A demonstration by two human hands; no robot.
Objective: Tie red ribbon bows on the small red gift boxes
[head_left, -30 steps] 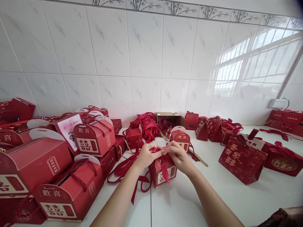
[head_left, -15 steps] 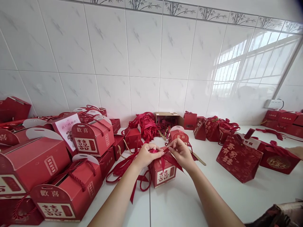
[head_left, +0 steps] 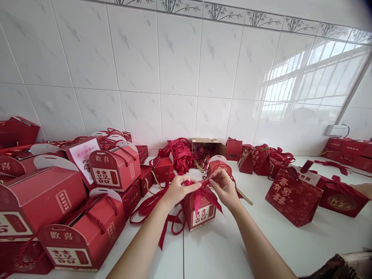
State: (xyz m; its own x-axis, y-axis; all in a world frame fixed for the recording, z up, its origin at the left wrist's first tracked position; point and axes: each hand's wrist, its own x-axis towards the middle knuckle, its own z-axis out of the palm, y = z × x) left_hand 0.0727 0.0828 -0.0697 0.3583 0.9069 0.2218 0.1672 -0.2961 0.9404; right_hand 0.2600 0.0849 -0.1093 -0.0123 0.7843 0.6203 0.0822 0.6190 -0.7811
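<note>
A small red gift box [head_left: 203, 215] with a white label stands on the white counter [head_left: 232, 252] in front of me. A red ribbon [head_left: 203, 195] runs over its top and hangs down its front. My left hand [head_left: 178, 190] is closed, pinching the ribbon at the box's top left. My right hand [head_left: 223, 186] pinches the ribbon's other end just above the box's top right. More loose ribbon [head_left: 151, 207] trails off to the left under my left forearm.
Large red gift boxes with cord handles [head_left: 81, 236] are stacked at the left. A heap of red ribbons [head_left: 178, 153] and an open cardboard box [head_left: 206, 147] lie at the tiled wall. Red trapezoid boxes [head_left: 292, 195] stand at the right, and another person's hand [head_left: 364, 190] shows at the right edge.
My hands have drawn slightly apart, pulling the ribbon across the box top. The ribbon tails now hang lower down the box's front.
</note>
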